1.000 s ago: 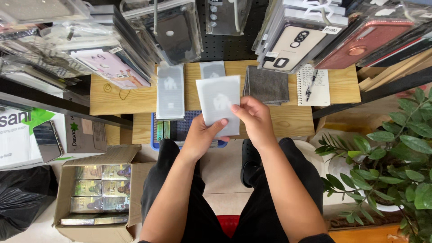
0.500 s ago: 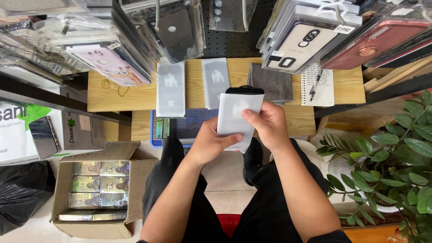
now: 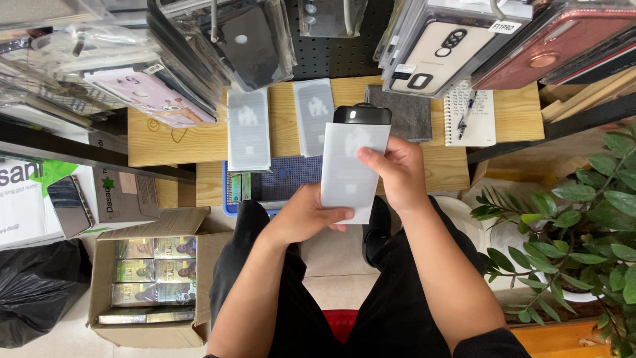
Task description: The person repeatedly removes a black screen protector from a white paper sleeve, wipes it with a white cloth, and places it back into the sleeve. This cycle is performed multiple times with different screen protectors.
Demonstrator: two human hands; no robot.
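Note:
Both hands hold up a flat grey-white sleeve (image 3: 349,169) with a black phone (image 3: 362,114) sticking out of its top end. My left hand (image 3: 306,215) grips the sleeve's lower left corner. My right hand (image 3: 393,170) pinches its right edge, thumb across the front. The sleeve hangs above my lap, in front of the wooden worktop (image 3: 173,141). Two similar grey sleeves (image 3: 248,130) (image 3: 313,115) lie flat on the worktop just beyond.
A dark grey cloth (image 3: 412,115) and a spiral notepad with a pen (image 3: 469,114) lie on the worktop. Packaged phone cases (image 3: 434,41) hang overhead. An open cardboard box of packets (image 3: 151,273) sits on the floor left, a potted plant (image 3: 578,229) right.
The sleeve has come up off the worktop toward me and turned upright. The black phone now shows at its top end. Both hands moved right and closer together.

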